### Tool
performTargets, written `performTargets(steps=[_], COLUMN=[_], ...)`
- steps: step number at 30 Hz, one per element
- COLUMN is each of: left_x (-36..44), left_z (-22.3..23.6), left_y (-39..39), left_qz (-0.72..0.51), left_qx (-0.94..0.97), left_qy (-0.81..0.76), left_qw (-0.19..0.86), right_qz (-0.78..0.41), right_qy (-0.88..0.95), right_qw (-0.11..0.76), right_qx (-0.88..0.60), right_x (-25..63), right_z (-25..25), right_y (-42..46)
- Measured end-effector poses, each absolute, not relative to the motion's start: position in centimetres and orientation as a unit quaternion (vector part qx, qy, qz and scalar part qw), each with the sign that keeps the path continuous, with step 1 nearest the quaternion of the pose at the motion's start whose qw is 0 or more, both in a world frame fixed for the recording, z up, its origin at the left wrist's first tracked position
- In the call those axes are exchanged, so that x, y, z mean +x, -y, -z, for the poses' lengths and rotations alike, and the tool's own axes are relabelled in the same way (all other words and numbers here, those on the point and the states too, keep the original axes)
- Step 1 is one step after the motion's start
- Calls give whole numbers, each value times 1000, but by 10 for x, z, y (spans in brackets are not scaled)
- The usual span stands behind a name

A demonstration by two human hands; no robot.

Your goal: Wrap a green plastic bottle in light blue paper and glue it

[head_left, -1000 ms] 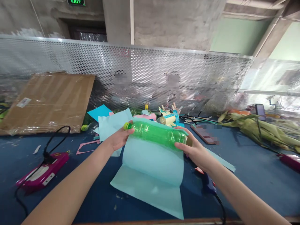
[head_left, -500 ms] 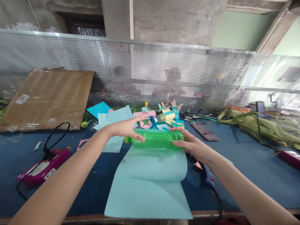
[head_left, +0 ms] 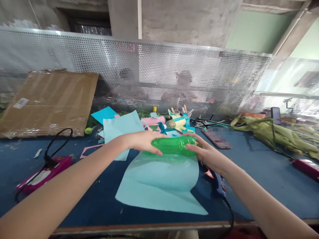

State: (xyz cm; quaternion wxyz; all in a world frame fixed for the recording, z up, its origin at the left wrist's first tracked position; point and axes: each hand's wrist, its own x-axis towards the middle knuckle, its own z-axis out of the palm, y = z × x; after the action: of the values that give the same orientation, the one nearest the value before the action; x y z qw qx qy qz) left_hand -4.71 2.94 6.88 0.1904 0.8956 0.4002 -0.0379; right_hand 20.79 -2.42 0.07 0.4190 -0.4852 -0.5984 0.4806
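**A:** Taking the green bottle [head_left: 171, 146] as the landmark, what is largest?
**B:** A perforated metal screen [head_left: 199, 73], standing beyond the bottle across the view. Next is the blue table [head_left: 261, 186], spreading out around it.
**A:** And then?
**B:** A flat piece of brown cardboard [head_left: 52, 103], tilted, beyond the bottle and well to its left. Pale green husks [head_left: 281, 132] lie in a heap far to its right. A curved light blue sheet [head_left: 159, 186] extends from under the bottle toward the viewer.
**A:** Where is the bottle itself, and who has it?
**B:** It lies sideways over the sheet's far part, held at both ends. The left hand [head_left: 147, 141] wraps its left end; the right hand [head_left: 206, 151] grasps its right end between thumb and fingers.
**A:** Anything smaller?
**B:** A magenta power strip [head_left: 59, 169] with a black plug, nearer the viewer and left of the bottle. A phone [head_left: 216, 138] lies flat just to its right. Smallest, a yellow cap [head_left: 155, 109] shows beyond it.
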Motion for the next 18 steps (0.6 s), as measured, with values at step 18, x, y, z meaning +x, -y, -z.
performTargets(steps=[18], left_x=[-75], left_z=[-39], left_y=[-57], left_qz=[-2], left_qx=[865], left_qy=[-399], left_qw=[306], right_qz=[-59], right_qy=[931], right_qw=[243], right_qx=[-265], right_x=[206], right_z=[15], right_y=[66])
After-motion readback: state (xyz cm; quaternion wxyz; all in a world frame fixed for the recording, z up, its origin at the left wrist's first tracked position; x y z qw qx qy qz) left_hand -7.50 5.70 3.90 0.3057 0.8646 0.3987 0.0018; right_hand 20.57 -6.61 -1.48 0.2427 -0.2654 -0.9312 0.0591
